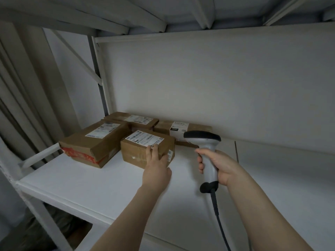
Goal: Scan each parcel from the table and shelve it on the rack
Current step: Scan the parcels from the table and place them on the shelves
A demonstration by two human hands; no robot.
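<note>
Left grip (155,169) released, straight fingers pressing small parcel (137,153) onto rack shelf (90,182) beside other parcels (94,142); right grip (219,165) grasping scanner (202,136). Shelving step, probably; next: withdraw, fetch another parcel.

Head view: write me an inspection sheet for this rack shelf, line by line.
Surface: white shelf board, four parcels at its left rear.
Job's things: front box, labelled; taped box to its left; back box and black-tagged box behind; scanner.
Clutter: nothing seen.
Hands: left hand flat against front box; right hand grips scanner handle.
Cables: cable hangs from scanner, leaves frame below.
Surroundings: white wall behind, curtain left, upper shelf overhead.
</note>
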